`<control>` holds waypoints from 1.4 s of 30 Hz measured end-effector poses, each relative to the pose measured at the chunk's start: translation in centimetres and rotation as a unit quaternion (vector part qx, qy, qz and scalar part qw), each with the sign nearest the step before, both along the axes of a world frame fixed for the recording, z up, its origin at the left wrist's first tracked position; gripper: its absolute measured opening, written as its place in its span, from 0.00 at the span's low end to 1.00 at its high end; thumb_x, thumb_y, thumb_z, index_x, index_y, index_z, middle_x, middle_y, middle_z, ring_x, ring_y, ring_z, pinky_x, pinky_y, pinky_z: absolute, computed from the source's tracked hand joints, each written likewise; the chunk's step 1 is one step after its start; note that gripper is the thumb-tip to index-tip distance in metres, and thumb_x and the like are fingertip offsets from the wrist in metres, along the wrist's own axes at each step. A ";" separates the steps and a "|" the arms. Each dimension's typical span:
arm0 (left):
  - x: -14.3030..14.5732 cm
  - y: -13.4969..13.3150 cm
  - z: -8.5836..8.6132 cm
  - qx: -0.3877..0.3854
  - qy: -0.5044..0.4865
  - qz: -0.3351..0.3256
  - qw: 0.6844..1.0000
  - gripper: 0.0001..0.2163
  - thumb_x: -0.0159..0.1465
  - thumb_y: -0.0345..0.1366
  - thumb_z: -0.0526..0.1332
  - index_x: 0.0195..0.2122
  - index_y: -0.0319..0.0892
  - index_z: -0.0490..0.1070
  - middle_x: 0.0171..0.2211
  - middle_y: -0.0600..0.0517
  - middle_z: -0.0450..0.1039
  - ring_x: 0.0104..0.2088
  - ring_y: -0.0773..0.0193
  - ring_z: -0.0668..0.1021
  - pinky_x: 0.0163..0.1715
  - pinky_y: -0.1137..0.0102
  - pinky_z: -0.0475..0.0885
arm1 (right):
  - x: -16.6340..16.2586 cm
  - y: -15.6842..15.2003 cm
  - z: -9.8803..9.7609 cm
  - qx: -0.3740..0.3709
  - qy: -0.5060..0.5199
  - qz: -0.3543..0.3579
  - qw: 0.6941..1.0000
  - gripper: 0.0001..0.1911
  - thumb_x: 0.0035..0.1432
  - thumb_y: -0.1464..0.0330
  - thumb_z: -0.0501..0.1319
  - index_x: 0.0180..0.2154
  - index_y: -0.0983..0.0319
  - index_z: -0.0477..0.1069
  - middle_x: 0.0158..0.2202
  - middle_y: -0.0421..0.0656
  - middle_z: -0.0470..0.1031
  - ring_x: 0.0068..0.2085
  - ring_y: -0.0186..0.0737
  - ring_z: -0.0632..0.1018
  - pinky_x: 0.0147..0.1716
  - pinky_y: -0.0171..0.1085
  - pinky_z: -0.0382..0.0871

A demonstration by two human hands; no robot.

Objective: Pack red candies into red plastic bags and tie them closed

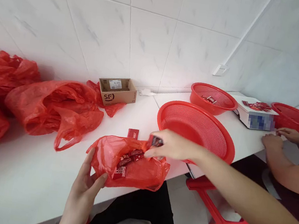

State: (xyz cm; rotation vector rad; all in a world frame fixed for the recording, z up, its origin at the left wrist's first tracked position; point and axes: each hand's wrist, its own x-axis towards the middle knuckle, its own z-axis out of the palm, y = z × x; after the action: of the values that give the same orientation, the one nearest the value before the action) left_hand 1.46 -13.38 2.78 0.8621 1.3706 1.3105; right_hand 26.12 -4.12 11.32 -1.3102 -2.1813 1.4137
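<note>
My left hand [85, 186] pinches the near left rim of a thin red plastic bag [144, 176] lying on its side at the table's front edge. Several small dark red packets [129, 158] with printed labels show through its mouth. Over the bag's right part, my right hand [169, 144] grips a small red packet [156, 141], its fingers closed and slightly blurred. A flat red packet [133, 133] lies on the white table just behind the bag, partly covered by it.
Right of the bag stands a red perforated basket [162, 117], and behind it another basket [214, 108] holding some packets. A scale [245, 112] carries more packets near a co-worker's hands [280, 139]. Red bags [38, 107] and a cardboard box [119, 96] sit left; a red stool [217, 214] stands below.
</note>
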 end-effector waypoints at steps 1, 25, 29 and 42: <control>0.1 -0.1 0.1 0.008 -0.003 -0.001 1.000 0.39 0.55 0.41 0.68 0.67 0.55 0.53 0.60 0.49 0.66 0.42 0.60 0.77 0.36 0.73 0.73 | -2.0 -0.6 -0.9 0.038 -0.023 0.005 0.999 0.16 0.53 0.56 0.66 0.37 0.62 0.73 0.34 0.44 0.78 0.33 0.39 0.78 0.33 0.36 0.70; -1.2 -1.5 -0.4 0.029 -0.015 0.001 0.999 0.37 0.57 0.40 0.66 0.67 0.54 0.54 0.64 0.49 0.62 0.41 0.63 0.77 0.41 0.71 0.74 | -9.1 10.9 -10.4 0.173 -0.302 -0.132 0.928 0.20 0.62 0.64 0.61 0.54 0.63 0.66 0.52 0.49 0.70 0.50 0.45 0.74 0.48 0.47 0.70; -1.2 -1.5 -0.8 0.018 -0.042 0.003 0.999 0.37 0.57 0.40 0.66 0.66 0.54 0.54 0.64 0.50 0.62 0.43 0.64 0.77 0.43 0.72 0.73 | -8.3 11.5 -10.8 0.163 -0.299 -0.139 0.930 0.20 0.65 0.63 0.58 0.56 0.63 0.65 0.55 0.51 0.68 0.51 0.45 0.73 0.49 0.47 0.69; -1.4 -1.7 -0.8 0.027 -0.010 0.018 0.999 0.36 0.56 0.40 0.66 0.66 0.56 0.56 0.64 0.48 0.62 0.42 0.59 0.78 0.44 0.65 0.74 | -8.8 9.7 -8.8 0.189 -0.239 -0.082 0.949 0.15 0.50 0.72 0.65 0.42 0.62 0.71 0.43 0.48 0.76 0.42 0.45 0.76 0.37 0.37 0.66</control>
State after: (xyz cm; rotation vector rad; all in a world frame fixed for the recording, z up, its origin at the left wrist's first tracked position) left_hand 0.09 -15.06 2.02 0.8624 1.3465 1.3846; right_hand 17.35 5.61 2.52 -1.7569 -2.3944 0.6097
